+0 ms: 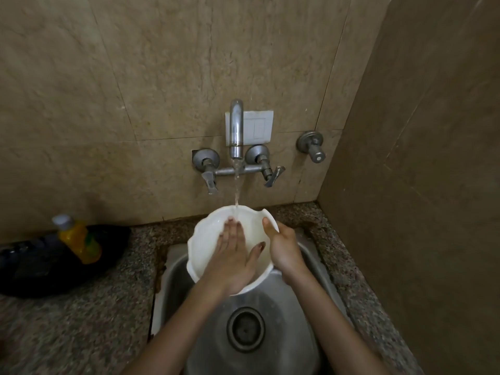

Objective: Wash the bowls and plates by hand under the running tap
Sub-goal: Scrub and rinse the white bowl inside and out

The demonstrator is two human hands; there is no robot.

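Granite counter (pixel 81 320), steel sink (pixel 176 280), beige tiled wall (pixel 135 77); tap (pixel 236 125) running into bowl (pixel 205 234).

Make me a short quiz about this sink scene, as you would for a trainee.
1. True or false: the tap is turned off.
2. Which hand grips the rim of the white bowl? A) left B) right C) neither
3. Fill in: the yellow bottle stands on the counter to the ___ of the steel sink.

Key
1. False: water streams from it into the bowl.
2. B: the right hand grips the rim, thumb inside; the left hand lies flat inside the bowl, fingers straight.
3. left
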